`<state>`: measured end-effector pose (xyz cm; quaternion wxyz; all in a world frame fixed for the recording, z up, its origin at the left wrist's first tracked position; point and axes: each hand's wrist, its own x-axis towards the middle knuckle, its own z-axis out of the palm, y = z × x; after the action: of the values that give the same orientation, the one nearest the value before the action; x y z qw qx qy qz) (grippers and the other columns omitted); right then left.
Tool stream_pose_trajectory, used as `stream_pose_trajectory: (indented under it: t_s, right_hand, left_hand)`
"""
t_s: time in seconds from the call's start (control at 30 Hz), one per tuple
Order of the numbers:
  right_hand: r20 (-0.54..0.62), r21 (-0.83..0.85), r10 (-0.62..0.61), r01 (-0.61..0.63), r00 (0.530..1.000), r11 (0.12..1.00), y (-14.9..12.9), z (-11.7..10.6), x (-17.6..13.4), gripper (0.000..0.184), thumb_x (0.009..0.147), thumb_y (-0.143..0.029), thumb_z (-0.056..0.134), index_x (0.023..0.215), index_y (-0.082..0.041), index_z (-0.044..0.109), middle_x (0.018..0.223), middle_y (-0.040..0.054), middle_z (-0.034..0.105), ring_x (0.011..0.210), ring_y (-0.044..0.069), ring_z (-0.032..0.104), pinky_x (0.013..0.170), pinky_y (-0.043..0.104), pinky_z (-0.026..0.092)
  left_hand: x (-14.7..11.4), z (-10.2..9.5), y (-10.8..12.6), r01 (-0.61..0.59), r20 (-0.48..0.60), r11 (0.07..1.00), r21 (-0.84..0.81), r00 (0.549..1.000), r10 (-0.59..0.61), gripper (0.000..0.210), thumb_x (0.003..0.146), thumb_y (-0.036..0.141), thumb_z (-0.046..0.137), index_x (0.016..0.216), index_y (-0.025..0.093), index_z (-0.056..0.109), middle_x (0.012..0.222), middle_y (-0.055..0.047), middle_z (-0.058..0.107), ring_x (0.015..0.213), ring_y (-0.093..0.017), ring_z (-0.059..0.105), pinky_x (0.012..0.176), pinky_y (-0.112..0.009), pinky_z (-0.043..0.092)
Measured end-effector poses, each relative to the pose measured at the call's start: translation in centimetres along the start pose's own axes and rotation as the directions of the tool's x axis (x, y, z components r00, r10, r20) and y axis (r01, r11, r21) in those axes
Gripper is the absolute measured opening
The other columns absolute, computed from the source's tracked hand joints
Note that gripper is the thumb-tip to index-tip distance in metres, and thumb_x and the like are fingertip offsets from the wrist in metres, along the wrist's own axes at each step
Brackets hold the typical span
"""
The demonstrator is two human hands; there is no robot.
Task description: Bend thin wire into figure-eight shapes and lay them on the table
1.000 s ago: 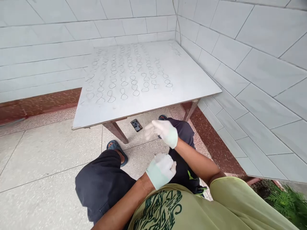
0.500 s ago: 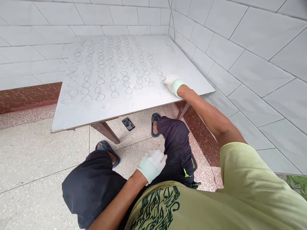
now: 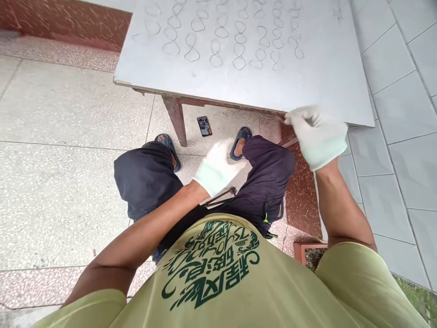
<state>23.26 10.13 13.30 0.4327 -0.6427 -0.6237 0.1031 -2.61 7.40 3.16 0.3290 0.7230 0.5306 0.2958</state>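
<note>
My left hand (image 3: 220,167), in a white glove with a mint cuff, hovers between my knees. Its fingers are blurred, but the thumb stands apart from them and nothing shows in the hand. At the table's front edge on the right is my gloved right hand (image 3: 316,132). Its fingers bend toward the thumb in a loose pinch; whatever they may hold is too small and blurred to make out. Thin twisted wire loops (image 3: 240,45), shaped like figure eights, lie in columns on the white tabletop (image 3: 205,82), beyond both hands.
A wooden table leg (image 3: 175,118) stands in front of my left foot. On the speckled floor lies a phone (image 3: 204,126) with its screen lit. A tiled wall (image 3: 385,150) closes off the right side. Beside my right arm is a reddish planter (image 3: 300,253).
My right hand has left the last wire column and come back to the table's front edge. My left hand has moved forward, and its fingers have spread. The view has tilted down.
</note>
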Motion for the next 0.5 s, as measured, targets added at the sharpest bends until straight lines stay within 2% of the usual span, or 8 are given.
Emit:
stream_pose_trajectory:
  t_s: [0.03, 0.07, 0.1, 0.2, 0.3, 0.37, 0.5]
  right_hand:
    - [0.047, 0.080, 0.031, -0.035, 0.998, 0.996, -0.9, 0.6, -1.8, 0.017, 0.100, -0.023, 0.073, 0.088, -0.024, 0.086, 0.101, 0.0040, 0.088, 0.099, 0.021, 0.084, 0.094, 0.039, 0.065]
    - [0.108, 0.138, 0.063, -0.078, 0.992, 0.987, -1.6, 1.3, -3.3, 0.016, 0.098, -0.022, 0.075, 0.085, -0.024, 0.084, 0.096, 0.0030, 0.087, 0.094, 0.021, 0.083, 0.091, 0.038, 0.066]
    - [0.163, 0.185, 0.099, -0.129, 0.982, 0.974, -2.1, 2.1, -4.6, 0.016, 0.096, -0.022, 0.075, 0.083, -0.024, 0.083, 0.093, 0.0030, 0.086, 0.091, 0.020, 0.083, 0.089, 0.037, 0.067]
    - [0.264, 0.301, 0.187, -0.265, 0.946, 0.916, -2.3, 4.4, -7.1, 0.013, 0.095, -0.024, 0.075, 0.083, -0.023, 0.081, 0.087, 0.0023, 0.083, 0.084, 0.018, 0.081, 0.084, 0.034, 0.067]
    - [0.329, 0.375, 0.238, -0.358, 0.914, 0.855, -1.7, 6.0, -8.7, 0.011, 0.095, -0.027, 0.076, 0.085, -0.022, 0.078, 0.084, 0.0019, 0.081, 0.077, 0.016, 0.078, 0.079, 0.031, 0.066]
    - [0.360, 0.405, 0.256, -0.397, 0.897, 0.824, -1.6, 6.7, -9.7, 0.011, 0.095, -0.028, 0.076, 0.086, -0.022, 0.077, 0.080, 0.0009, 0.079, 0.072, 0.015, 0.074, 0.075, 0.030, 0.064]
    - [0.390, 0.460, 0.248, -0.421, 0.887, 0.782, -2.0, 7.8, -11.3, 0.011, 0.097, -0.029, 0.075, 0.087, -0.023, 0.075, 0.076, -0.0016, 0.075, 0.066, 0.013, 0.068, 0.070, 0.027, 0.059]
  left_hand:
    - [0.5, -0.2, 0.1, 0.011, -0.082, 0.998, -0.066, 0.996, -0.016, 0.074, 0.093, 0.032, 0.089, 0.160, 0.014, 0.063, 0.165, -0.021, 0.064, 0.142, -0.034, 0.068, 0.127, -0.049, 0.052]
    - [0.8, -0.3, 0.2, 0.007, -0.099, 0.992, -0.128, 0.995, -0.020, 0.082, 0.090, 0.031, 0.091, 0.164, 0.014, 0.059, 0.170, -0.022, 0.060, 0.141, -0.032, 0.069, 0.127, -0.048, 0.052]
    - [1.0, -0.3, 0.3, 0.014, -0.066, 0.979, -0.205, 0.997, -0.028, 0.083, 0.089, 0.030, 0.091, 0.164, 0.015, 0.059, 0.167, -0.020, 0.064, 0.136, -0.030, 0.072, 0.124, -0.047, 0.054]
    - [0.5, 0.1, 0.6, 0.160, 0.157, 0.902, -0.400, 0.982, -0.105, 0.057, 0.097, 0.027, 0.083, 0.151, 0.016, 0.070, 0.135, -0.011, 0.084, 0.112, -0.021, 0.081, 0.109, -0.038, 0.063]
    - [-1.1, 0.6, 0.8, 0.373, 0.312, 0.786, -0.493, 0.919, -0.241, 0.026, 0.104, 0.026, 0.077, 0.125, 0.013, 0.081, 0.107, -0.010, 0.087, 0.082, -0.015, 0.080, 0.083, -0.029, 0.065]
    - [-2.3, 0.6, 0.9, 0.445, 0.356, 0.725, -0.525, 0.889, -0.288, 0.019, 0.105, 0.028, 0.079, 0.114, 0.011, 0.081, 0.096, -0.010, 0.086, 0.071, -0.014, 0.076, 0.071, -0.027, 0.063]
    - [-4.4, 0.0, 1.2, 0.465, 0.350, 0.700, -0.542, 0.882, -0.315, 0.019, 0.104, 0.030, 0.082, 0.104, 0.011, 0.080, 0.083, -0.009, 0.084, 0.067, -0.014, 0.074, 0.067, -0.026, 0.062]
